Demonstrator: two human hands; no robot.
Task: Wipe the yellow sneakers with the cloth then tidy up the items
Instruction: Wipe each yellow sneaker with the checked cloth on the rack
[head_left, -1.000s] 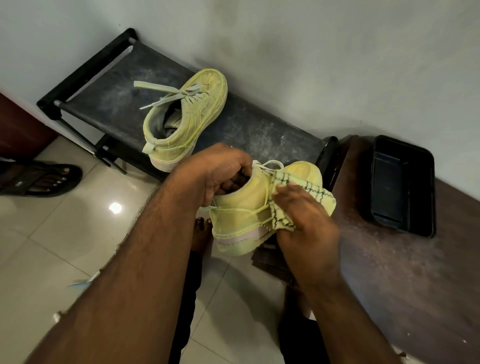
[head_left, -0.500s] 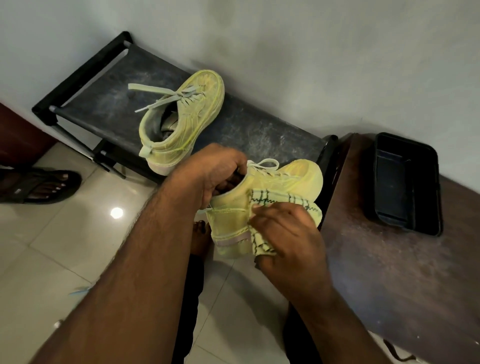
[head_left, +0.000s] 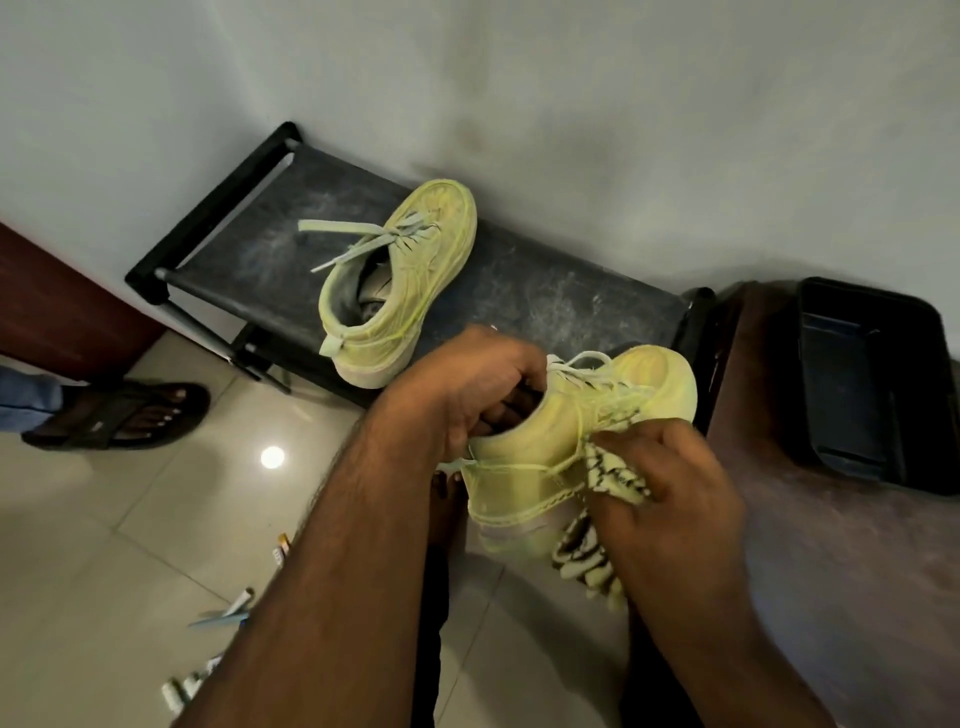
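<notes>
— Where's the left hand (head_left: 467, 395)?
— Forearm reaching in from below, fingers curled into the held sneaker's (head_left: 524, 483) collar, gripping it.
— And the right hand (head_left: 670, 488)?
— Fingers bent, pressing the cloth (head_left: 613, 478) against the sneaker's side.

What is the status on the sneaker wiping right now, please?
Left hand grips held sneaker at its opening. Right hand presses cloth on its side. Second sneaker on rack. Nothing blocking.
</notes>
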